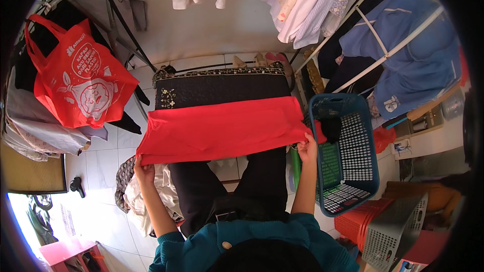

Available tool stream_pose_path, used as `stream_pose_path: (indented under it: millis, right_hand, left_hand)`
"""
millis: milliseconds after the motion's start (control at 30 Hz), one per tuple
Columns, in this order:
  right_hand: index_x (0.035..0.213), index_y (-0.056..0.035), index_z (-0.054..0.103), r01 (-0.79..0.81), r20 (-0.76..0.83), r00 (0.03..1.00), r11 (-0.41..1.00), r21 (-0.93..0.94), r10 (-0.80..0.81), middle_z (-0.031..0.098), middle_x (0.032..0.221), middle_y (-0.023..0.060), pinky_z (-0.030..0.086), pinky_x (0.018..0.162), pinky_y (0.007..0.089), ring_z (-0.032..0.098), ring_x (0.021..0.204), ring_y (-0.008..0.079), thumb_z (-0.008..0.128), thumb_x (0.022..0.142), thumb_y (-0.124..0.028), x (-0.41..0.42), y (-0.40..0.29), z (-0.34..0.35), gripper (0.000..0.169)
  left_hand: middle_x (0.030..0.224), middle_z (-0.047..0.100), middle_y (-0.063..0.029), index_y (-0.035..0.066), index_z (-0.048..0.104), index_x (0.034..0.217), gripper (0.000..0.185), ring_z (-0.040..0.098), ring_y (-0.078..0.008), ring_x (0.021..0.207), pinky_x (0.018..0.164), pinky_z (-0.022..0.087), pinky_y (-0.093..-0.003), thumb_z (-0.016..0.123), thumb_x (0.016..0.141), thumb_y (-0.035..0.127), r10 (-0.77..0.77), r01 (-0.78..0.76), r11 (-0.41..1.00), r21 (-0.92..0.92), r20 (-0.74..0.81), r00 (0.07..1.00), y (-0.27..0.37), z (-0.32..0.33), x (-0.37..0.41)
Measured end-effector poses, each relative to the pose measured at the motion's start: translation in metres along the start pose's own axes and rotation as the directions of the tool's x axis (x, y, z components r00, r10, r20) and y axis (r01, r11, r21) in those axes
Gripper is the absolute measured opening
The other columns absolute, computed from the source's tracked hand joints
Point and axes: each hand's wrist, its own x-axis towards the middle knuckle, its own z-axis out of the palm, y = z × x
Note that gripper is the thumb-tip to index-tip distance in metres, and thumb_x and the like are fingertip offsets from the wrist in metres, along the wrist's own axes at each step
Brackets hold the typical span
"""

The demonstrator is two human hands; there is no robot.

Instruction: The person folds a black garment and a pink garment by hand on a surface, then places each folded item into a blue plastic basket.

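Observation:
A red cloth point(223, 128), drawn out into a long flat strip, spans the space between my hands. My left hand point(145, 172) pinches its near left corner, while my right hand point(307, 146) grips the near right corner. Beneath the far part of the cloth is a low board or bench covered in black fabric point(223, 88), with floral embroidery at its left and a patterned trim along the far edge. The near edge of the cloth hangs over my knees in black trousers point(196, 185).
To my right stands a blue perforated laundry basket point(372, 158) with a dark item point(331, 130) at its far left. Crumpled white and patterned fabric point(151, 196) lies by my left leg. A red tote bag point(83, 75) hangs at left. Blue garments point(416, 45) drape over a white rack point(385, 56).

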Motion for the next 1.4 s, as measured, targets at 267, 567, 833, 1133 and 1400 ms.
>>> stream_pose_path:
  millis: [267,567,833,1133,1400]
  right_hand:
    - [0.118,-0.0048,0.05,0.317,-0.06,0.946,0.948,-0.043,-0.319,0.053,0.083,0.0018,0.05,0.071,0.0261,0.052,0.073,0.0109,0.058,0.087,-0.007,-0.014,0.021,0.045,0.032]
    - [0.102,-0.0005,0.05,0.321,-0.158,0.914,0.905,-0.278,-0.373,0.053,0.078,0.0065,0.056,0.077,0.032,0.063,0.078,0.0213,0.054,0.092,-0.01,0.101,0.034,0.083,0.014]
    - [0.121,-0.0001,0.044,0.638,0.386,0.649,0.192,-0.746,-0.656,0.055,0.107,0.015,0.048,0.087,0.0404,0.057,0.1,0.029,0.06,0.083,-0.004,0.085,0.077,0.089,0.041]
    - [0.128,-0.0115,0.048,0.824,0.88,0.469,-0.398,-0.403,0.081,0.046,0.134,0.0108,0.022,0.108,0.0506,0.037,0.129,0.03,0.057,0.085,-0.031,-0.01,0.19,0.164,0.048]
    - [0.134,-0.0187,0.045,0.497,0.761,0.643,-0.71,-0.498,-0.083,0.041,0.141,0.0084,0.021,0.108,0.0531,0.033,0.133,0.0288,0.055,0.083,-0.051,0.032,0.099,0.11,0.061]
  left_hand:
    - [0.084,0.065,-0.0045,0.007,0.056,0.087,0.011,0.062,-0.0131,0.075,0.064,0.049,-0.0245,0.054,0.091,0.017,0.068,-0.069,0.997,-0.042,-0.027,0.997,0.021,-0.037,0.038]
    - [0.1,0.057,-0.0167,-0.003,0.044,0.113,0.026,0.063,-0.0305,0.092,0.072,0.055,-0.0331,0.048,0.092,0.01,0.235,-0.17,0.949,0.267,-0.235,0.943,-0.022,0.056,0.167]
    - [0.109,0.053,-0.0256,-0.003,0.037,0.128,0.045,0.055,-0.0308,0.107,0.089,0.045,-0.0422,0.051,0.089,0.014,0.673,-0.313,0.245,0.917,0.071,0.736,-0.078,0.045,0.164]
    - [0.146,0.032,-0.0112,0.01,0.034,0.139,0.061,0.023,-0.0289,0.138,0.109,0.011,-0.0562,0.049,0.089,0.041,0.199,-0.312,-0.645,0.697,0.548,0.813,-0.151,0.123,0.043]
    - [0.15,0.024,-0.0059,0.027,0.032,0.142,0.066,0.019,-0.037,0.138,0.099,0.019,-0.07,0.049,0.084,0.054,0.299,-0.028,-0.722,0.691,0.348,0.888,-0.1,0.098,0.065]
